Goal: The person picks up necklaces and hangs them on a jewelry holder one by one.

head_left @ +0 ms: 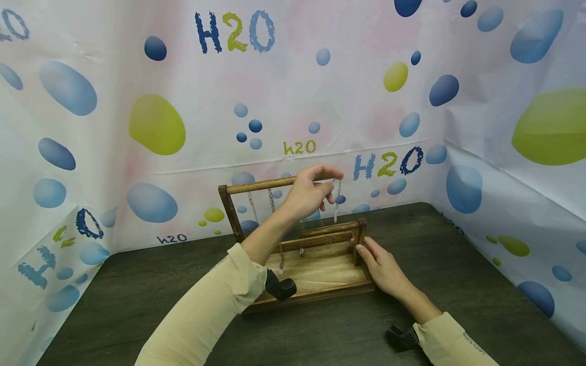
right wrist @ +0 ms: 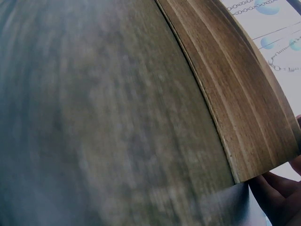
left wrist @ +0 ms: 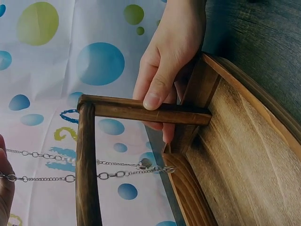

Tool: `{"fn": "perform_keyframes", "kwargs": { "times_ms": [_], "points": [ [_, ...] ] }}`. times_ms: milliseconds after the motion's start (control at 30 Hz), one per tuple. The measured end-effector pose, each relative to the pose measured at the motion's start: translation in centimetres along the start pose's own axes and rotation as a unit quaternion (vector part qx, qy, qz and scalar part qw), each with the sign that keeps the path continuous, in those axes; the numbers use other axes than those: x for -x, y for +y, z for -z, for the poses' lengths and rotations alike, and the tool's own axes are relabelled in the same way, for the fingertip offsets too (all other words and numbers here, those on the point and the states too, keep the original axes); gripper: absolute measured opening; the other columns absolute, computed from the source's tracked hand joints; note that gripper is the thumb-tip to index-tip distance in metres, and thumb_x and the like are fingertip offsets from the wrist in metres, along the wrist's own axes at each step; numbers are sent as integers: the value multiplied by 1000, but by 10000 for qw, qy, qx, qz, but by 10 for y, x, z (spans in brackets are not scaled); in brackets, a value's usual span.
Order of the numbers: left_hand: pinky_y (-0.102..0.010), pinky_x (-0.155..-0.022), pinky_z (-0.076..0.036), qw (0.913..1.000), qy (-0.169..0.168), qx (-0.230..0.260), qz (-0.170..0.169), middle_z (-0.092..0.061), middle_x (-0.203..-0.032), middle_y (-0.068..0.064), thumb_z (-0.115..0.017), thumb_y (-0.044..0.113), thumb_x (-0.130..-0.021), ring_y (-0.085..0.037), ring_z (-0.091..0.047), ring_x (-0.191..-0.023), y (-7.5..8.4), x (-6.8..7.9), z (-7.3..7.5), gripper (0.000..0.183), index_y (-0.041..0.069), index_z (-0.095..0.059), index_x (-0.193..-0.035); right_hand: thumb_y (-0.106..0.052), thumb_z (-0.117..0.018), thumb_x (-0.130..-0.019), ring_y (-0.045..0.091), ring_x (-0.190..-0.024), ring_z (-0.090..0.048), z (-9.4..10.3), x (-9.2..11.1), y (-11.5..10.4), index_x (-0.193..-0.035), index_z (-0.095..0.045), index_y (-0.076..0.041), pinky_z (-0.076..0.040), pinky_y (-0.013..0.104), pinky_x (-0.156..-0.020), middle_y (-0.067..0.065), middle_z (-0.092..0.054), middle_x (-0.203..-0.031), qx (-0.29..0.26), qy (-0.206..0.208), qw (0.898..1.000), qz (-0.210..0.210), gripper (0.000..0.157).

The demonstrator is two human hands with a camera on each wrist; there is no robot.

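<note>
A wooden jewelry stand (head_left: 320,274) stands on the dark table, with a tall back bar and a lower front bar. My left hand (head_left: 304,195) is raised over it near the tall bar and pinches a thin silver chain (head_left: 337,203) that hangs from the fingertips. In the left wrist view the chain (left wrist: 51,179) runs from fingers at the left edge past the lower bar (left wrist: 86,160). My right hand (head_left: 384,267) grips the stand's right post, thumb in front, as the left wrist view shows. Fingers of the right hand (right wrist: 280,197) appear beside the wooden side in the right wrist view.
Other chains hang from the tall bar (head_left: 263,185), toward its left end. One with a pale pendant (head_left: 281,272) hangs lower, near the left sleeve. Black wrist mounts (head_left: 281,285) sit at both cuffs. Behind the table (head_left: 151,295) rises a printed backdrop (head_left: 284,91).
</note>
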State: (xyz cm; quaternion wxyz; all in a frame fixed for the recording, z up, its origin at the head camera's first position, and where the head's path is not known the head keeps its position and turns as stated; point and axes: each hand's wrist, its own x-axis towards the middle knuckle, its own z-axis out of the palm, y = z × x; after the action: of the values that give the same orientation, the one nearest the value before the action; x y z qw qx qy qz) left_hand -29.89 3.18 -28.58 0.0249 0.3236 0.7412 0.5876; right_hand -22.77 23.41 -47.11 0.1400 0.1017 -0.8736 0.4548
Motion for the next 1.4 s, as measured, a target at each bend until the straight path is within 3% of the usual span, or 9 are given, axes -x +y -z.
{"fn": "perform_keyframes", "kwargs": {
  "times_ms": [167, 467, 700, 867, 1133, 1400],
  "points": [
    [-28, -51, -51, 10000, 55, 53, -5, -62, -125, -6, -52, -2, -102, -27, -65, -72, 2, -3, -4, 26, 7, -66, -121, -32, -43, -110, 37, -120, -59, 0, -1, 0, -135, -56, -8, -48, 59, -94, 16, -63, -129, -8, 7, 10000, 7, 37],
    [-28, -54, -53, 9996, 160, 211, -71, -62, -123, -6, -50, -3, -102, -34, -65, -78, 3, -6, -8, 28, 7, -64, -124, -31, -43, -110, 34, -114, -61, -1, -1, 1, -128, -58, -9, -50, 54, -89, 14, -65, -122, -28, 3, 10000, 2, 32],
    [-30, -56, -55, 9986, 370, 368, -44, -58, -130, -3, -49, -5, -101, -22, -67, -77, 0, -7, -8, 33, 9, -60, -129, -31, -43, -110, 33, -112, -61, 0, 2, 1, -126, -58, -9, -50, 52, -87, 14, -65, -120, -39, -16, 10000, 11, 31],
    [-32, -58, -56, 9982, 398, 434, -54, -55, -137, -7, -49, -7, -100, -25, -68, -80, 0, -6, -7, 38, 10, -57, -134, -31, -43, -110, 39, -122, -57, 1, 4, 1, -133, -56, -7, -49, 59, -93, 18, -63, -128, -65, -42, 10000, 17, 36],
    [-36, -61, -58, 9970, 534, 536, 160, -47, -147, -3, -49, -7, -100, -30, -69, -87, 2, -2, -7, 44, 12, -54, -139, -32, -43, -110, 39, -121, -58, 1, 6, 1, -136, -56, -8, -49, 61, -93, 18, -63, -131, -57, 0, 10000, 37, 38],
    [-36, -62, -60, 9952, 781, 570, 164, -46, -143, -2, -50, -10, -98, -26, -70, -84, 3, 8, -5, 44, 14, -56, -134, -31, -44, -110, 40, -122, -58, 1, 7, 2, -137, -56, -8, -48, 61, -94, 18, -62, -132, -60, 37, 9999, 77, 38]
  ]
}}
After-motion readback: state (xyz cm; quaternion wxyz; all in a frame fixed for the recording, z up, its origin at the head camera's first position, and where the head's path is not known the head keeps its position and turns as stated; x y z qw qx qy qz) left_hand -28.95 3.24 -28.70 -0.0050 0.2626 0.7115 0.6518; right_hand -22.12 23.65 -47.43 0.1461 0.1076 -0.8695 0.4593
